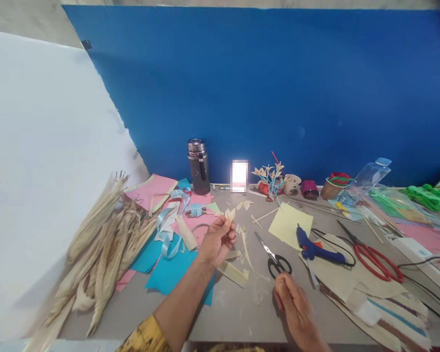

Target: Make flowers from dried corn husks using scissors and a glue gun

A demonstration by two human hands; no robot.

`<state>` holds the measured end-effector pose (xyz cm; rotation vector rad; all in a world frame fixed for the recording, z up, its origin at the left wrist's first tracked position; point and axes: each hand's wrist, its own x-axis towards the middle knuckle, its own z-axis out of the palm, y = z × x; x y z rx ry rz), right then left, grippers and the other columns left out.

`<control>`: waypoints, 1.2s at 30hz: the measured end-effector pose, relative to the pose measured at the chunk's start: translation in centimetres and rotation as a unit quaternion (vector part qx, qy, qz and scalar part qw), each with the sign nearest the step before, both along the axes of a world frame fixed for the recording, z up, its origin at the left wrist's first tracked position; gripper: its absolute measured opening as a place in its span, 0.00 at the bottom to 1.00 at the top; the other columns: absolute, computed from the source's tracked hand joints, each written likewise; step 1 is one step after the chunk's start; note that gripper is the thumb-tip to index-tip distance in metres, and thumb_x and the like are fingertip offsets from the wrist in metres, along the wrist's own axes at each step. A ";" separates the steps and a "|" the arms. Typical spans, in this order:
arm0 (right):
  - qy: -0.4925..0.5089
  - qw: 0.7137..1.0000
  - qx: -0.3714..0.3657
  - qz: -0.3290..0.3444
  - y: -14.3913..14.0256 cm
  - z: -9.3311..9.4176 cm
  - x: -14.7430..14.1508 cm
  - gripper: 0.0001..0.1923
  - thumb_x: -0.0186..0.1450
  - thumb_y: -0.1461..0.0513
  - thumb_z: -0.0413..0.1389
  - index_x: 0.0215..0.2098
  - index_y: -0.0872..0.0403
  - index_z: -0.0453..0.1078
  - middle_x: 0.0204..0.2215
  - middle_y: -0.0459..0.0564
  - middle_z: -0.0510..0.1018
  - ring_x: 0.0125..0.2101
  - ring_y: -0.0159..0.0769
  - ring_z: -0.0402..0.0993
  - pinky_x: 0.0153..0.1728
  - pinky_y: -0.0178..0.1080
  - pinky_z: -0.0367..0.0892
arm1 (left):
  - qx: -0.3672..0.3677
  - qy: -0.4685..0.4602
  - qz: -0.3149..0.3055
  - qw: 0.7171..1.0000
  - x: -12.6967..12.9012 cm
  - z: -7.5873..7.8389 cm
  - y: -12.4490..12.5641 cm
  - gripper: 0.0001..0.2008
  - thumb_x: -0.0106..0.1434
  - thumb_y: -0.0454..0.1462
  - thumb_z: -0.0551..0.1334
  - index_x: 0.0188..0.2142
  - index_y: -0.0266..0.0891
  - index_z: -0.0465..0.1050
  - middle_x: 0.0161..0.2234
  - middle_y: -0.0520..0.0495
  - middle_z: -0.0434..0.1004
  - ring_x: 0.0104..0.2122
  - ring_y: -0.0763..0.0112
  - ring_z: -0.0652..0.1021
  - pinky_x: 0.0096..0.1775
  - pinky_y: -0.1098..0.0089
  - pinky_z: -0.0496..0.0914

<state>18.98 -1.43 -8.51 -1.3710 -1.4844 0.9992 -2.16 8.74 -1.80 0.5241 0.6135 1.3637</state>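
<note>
My left hand [220,237] pinches a small cream flower [230,214] that looks made of dried corn husk, its petals pointing up from the thumb and fingertips. My right hand [293,303] is closed near the table's front edge; whatever its curled fingers may hold is hidden. Just beyond it lie black-handled scissors [275,259], blades pointing away to the left. Husk scraps [245,247] are scattered between the hands. Further back, similar husk flowers on blue stems [271,178] stand in an arrangement.
Dried corn husks [106,249] are heaped at left, beside blue paper [176,278] and light-blue ribbon [170,244]. A dark thermos [199,168] and a bright phone-like screen [239,176] stand at the back. On the right lie a blue glue gun [320,252], red-handled shears [376,259] and a white power strip [425,261].
</note>
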 end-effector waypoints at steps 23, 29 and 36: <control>0.041 0.999 -0.022 -0.014 1.0 -0.6 0.1 0.15 0.65 0.51 0.54 0.29 0.53 0.68 0.20 0.45 0.72 0.17 0.29 0.59 0.18 0.32 0.56 | 0.026 0.145 0.038 0.988 1.1 -0.3 -0.2 0.16 0.49 0.41 0.74 0.26 0.37 0.69 0.24 0.53 0.72 0.20 0.82 0.65 0.24 0.76 0.59; 0.091 0.995 -0.028 -0.037 1.0 0.4 -0.1 0.23 0.63 0.44 0.57 0.39 0.56 0.74 0.24 0.51 0.79 0.15 0.30 0.62 0.17 0.34 0.61 | 0.017 0.092 -0.011 0.996 1.2 -0.6 -0.5 0.16 0.49 0.40 0.75 0.27 0.37 0.69 0.25 0.53 0.73 0.21 0.81 0.66 0.26 0.75 0.61; 0.086 0.993 0.029 -0.079 5.2 6.0 -3.3 0.16 0.61 0.50 0.60 0.34 0.55 0.77 0.27 0.51 0.81 0.19 0.31 0.66 0.21 0.34 0.64 | 0.023 0.065 -0.049 0.996 1.6 -0.4 -1.0 0.15 0.49 0.38 0.75 0.26 0.36 0.71 0.23 0.53 0.72 0.20 0.82 0.66 0.26 0.76 0.60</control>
